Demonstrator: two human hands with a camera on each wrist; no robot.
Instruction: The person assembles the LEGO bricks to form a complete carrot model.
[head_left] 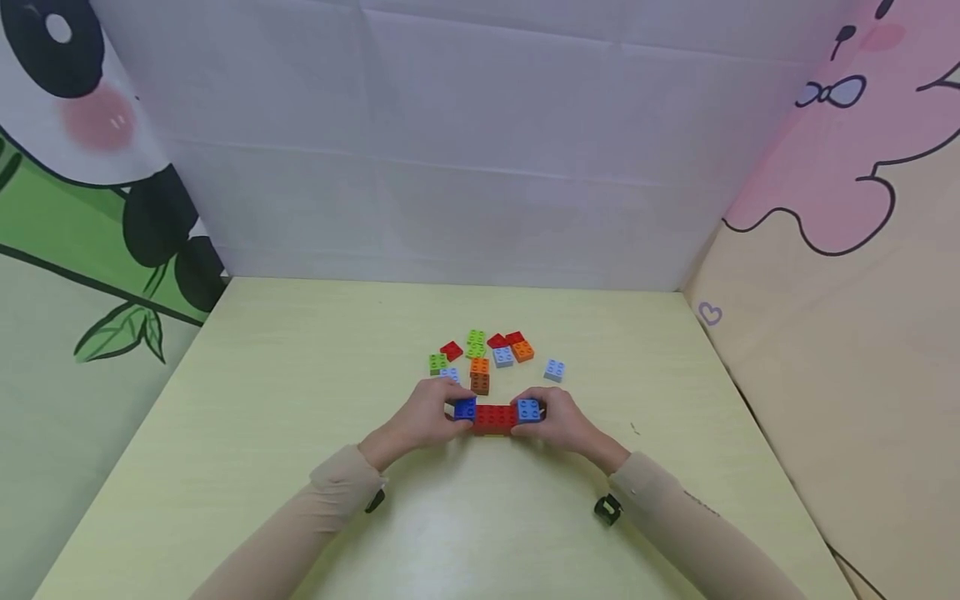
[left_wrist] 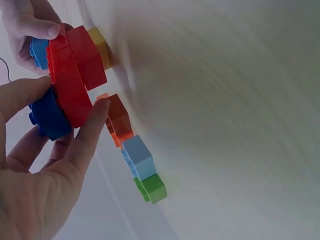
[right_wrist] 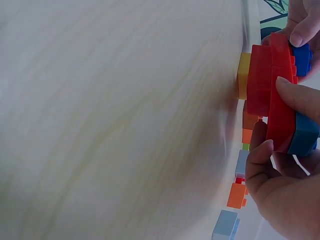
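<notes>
A stack of toy building bricks stands on the table between both hands. Its red bricks form a wider layer over a narrower one, with a yellow brick underneath. At its left end sits a dark blue brick, at its right end a lighter blue brick. My left hand grips the left end, thumb and fingers around the dark blue brick and the red beneath. The right end is held by my right hand, its thumb pressing the red side in the right wrist view.
Loose bricks lie just beyond the stack: orange bricks, green bricks, red bricks and light blue ones. One light blue brick lies apart on the right. A pale wall closes off the table's far edge.
</notes>
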